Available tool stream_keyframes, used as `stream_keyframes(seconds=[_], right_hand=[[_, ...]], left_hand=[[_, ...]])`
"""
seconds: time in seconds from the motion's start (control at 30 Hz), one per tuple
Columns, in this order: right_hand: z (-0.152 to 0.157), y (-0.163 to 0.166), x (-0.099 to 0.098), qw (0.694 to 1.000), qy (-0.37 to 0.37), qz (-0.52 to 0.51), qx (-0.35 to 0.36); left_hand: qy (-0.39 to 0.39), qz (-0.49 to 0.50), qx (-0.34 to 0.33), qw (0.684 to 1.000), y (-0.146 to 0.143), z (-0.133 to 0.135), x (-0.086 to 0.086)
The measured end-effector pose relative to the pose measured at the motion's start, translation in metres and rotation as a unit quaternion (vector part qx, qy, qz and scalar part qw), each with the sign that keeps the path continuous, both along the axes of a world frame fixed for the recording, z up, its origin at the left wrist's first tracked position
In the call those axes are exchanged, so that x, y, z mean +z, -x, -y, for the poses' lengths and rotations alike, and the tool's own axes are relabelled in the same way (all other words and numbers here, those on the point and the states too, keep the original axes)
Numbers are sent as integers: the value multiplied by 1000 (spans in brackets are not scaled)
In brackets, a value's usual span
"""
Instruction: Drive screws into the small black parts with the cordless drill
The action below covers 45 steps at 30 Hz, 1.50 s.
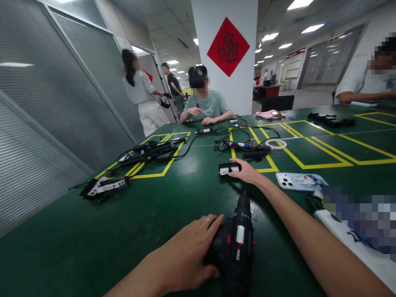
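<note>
My left hand (192, 251) is closed around the left side of a black cordless drill (239, 247) low in the view. The drill's bit points away from me, toward the middle of the table; its lower part is partly hidden by my hand. Beyond the bit's tip, my right hand (246, 171) grips a small black block with a white label (228, 169) between thumb and fingers, at the table surface. A phone in a pale printed case (300, 181) lies to the right of my right forearm.
The green table (173, 198) carries yellow tape outlines. Tangled black cables and tools (151, 152) lie at left, near black-and-white parts (105, 186). More cables (244, 145) and a white ring (276, 144) lie beyond my right hand. A person (206, 103) sits opposite; another (365, 82) sits right.
</note>
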State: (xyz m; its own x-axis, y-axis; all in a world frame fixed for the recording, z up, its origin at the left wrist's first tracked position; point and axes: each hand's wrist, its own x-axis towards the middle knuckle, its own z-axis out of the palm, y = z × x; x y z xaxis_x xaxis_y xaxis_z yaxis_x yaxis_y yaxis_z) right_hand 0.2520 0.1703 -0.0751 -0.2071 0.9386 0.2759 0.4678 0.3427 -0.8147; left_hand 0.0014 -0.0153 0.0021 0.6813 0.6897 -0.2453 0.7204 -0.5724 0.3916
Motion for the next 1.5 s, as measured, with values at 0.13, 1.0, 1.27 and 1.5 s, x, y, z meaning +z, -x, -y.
stream_keyframes(seconds=[0.13,1.0,1.27,1.5], right_hand=[[-3,-7,-1,995,22,-92,-12],[4,16,-17,990,-118,24,-78],[-16,15,-20,990,-87,20,-105],[-16,18,-23,988,-99,31,-118]], left_hand=[[-39,-33,41,998,-11,4,-11],[357,649,195,643,21,-63,-21],[389,635,206,635,21,-46,-27],[399,652,204,611,4,-28,-27]])
